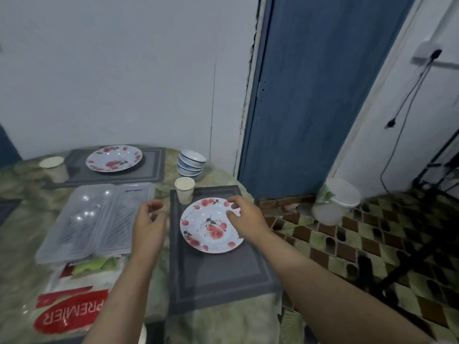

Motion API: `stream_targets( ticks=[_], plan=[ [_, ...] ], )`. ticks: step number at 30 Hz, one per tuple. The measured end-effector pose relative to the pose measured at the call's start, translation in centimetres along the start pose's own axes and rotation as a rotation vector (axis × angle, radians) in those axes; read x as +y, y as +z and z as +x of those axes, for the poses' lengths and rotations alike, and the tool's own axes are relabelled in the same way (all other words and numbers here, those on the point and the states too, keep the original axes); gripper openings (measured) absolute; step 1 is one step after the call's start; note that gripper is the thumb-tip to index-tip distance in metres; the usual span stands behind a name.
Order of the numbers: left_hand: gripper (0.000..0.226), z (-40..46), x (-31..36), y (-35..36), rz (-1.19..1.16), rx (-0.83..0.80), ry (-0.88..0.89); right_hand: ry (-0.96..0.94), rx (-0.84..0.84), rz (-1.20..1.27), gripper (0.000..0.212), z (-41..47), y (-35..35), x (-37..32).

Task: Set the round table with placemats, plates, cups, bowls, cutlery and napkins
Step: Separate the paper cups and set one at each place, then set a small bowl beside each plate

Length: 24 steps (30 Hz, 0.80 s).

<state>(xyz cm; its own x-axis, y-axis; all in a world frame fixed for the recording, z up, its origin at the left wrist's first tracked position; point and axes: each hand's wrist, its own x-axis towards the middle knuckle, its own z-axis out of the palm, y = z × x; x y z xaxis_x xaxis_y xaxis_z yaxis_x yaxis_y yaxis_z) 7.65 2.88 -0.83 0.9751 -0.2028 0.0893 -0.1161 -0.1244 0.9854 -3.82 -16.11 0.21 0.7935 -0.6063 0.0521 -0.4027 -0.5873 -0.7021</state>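
A grey placemat (pixel 218 276) lies at the near right of the round table (pixel 17 269). On it sit a rose-patterned plate (pixel 211 225) and a paper cup (pixel 184 190) at its far left corner. My right hand (pixel 244 217) hovers over the plate's right rim, fingers loosely curled, holding nothing. My left hand (pixel 149 222) hangs just left of the placemat, fingers loosely curled and empty. A second placemat (pixel 154 172) at the back carries another rose plate (pixel 114 158), with a cup (pixel 53 168) beside it. Stacked blue-rimmed bowls (pixel 191 163) stand behind the near cup.
A clear plastic cutlery box (pixel 96 219) lies mid-table, with a red-and-white napkin pack (pixel 72 306) in front of it. Another mat edge (pixel 8 207) shows at far left. A blue door (pixel 315 95), a white plastic tub (pixel 335 202) and a black stand (pixel 422 249) are to the right.
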Motion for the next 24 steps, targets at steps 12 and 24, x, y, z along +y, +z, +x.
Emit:
stream_targets(
  ticks=[12, 24],
  plan=[
    [0.023, 4.5, -0.6, -0.6, 0.075, 0.151, -0.029, -0.098, -0.059, 0.017, 0.031, 17.3, 4.3, -0.4],
    [0.019, 11.1, -1.3, 5.7, 0.053, 0.411, -0.25, 0.147, -0.252, 0.198, 0.065, 32.0, 7.8, 1.5]
  ],
)
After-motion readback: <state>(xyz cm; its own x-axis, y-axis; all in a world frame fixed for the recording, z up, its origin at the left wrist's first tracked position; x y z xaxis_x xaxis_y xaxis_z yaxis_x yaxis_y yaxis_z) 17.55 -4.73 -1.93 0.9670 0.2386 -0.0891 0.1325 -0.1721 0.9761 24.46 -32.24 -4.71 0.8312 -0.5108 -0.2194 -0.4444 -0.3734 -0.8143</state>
